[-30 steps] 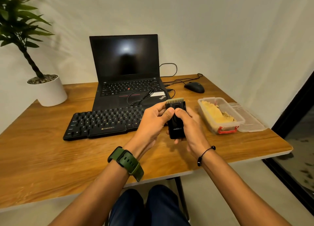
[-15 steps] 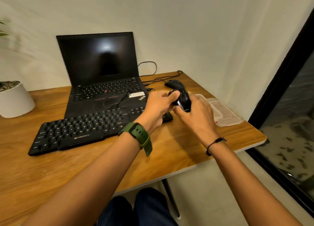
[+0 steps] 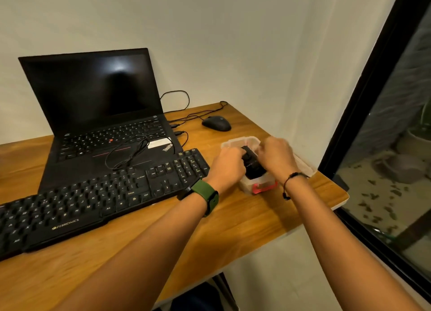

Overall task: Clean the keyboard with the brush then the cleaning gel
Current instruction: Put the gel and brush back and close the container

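The black brush is over the clear plastic container, which has a red clip on its front. My left hand grips the brush's left end. My right hand curls over its right side, slightly blurred. The cleaning gel inside the container is hidden by my hands and the brush. The black external keyboard lies on the wooden desk to the left of my hands, with its right end close to my left wrist.
An open black laptop stands behind the keyboard with a loose cable on it. A black mouse sits at the back right. The container's lid lies beside the desk's right edge. A dark-framed glass door stands on the right.
Both hands have carried the brush to the right, from in front of the keyboard to over the plastic container. My view has turned right, so the plant is out of sight.
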